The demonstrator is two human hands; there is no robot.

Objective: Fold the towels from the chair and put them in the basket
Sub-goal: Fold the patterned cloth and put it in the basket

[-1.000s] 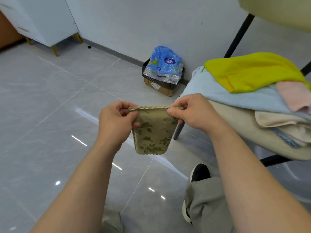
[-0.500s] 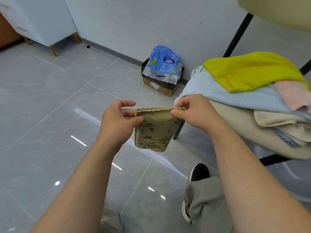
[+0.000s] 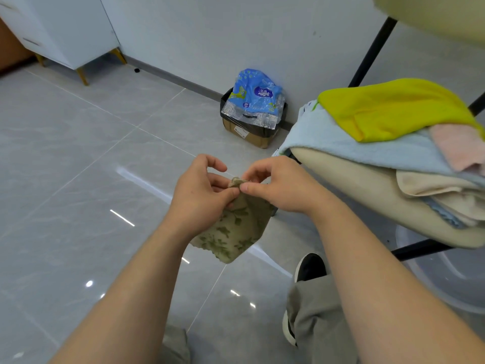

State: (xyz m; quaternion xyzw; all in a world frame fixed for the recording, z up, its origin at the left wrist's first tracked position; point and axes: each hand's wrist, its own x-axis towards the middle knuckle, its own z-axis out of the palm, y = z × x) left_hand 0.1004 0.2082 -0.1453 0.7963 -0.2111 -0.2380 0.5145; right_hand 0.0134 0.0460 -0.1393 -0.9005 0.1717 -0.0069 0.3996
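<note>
The floor [image 3: 78, 166] fills most of the view, grey tile, with nothing folded lying on it. At 3 o'clock stands the chair [image 3: 370, 52], and on it a pile [image 3: 409, 195] of loose towels: a yellow towel [image 3: 393, 109] on top, a blue towel [image 3: 341, 143] under it, a pink towel [image 3: 456, 145] at the edge and cream ones below. None of these looks folded, so most of the work seems still to be ahead.

At 4 o'clock, under the chair, a pale round tub [image 3: 446, 279] shows in part. It may be the basket, but I cannot tell, and no towel shows in the part that can be seen. At 12 o'clock a box [image 3: 249, 132] with a blue bag in it sits against the wall, apart from the work.

In the middle, both hands are up in the air over the floor. The left hand [image 3: 199, 195] and the right hand [image 3: 283, 185] meet fingertip to fingertip, each pinching the top edge of a small green towel [image 3: 236, 232], which hangs down from them, doubled, towards 6 o'clock. The other fingers of the left hand are loosely curled and free.

I judge this to be a fold under way on an early towel: its corners are brought together, and it has not yet gone to any basket.
</note>
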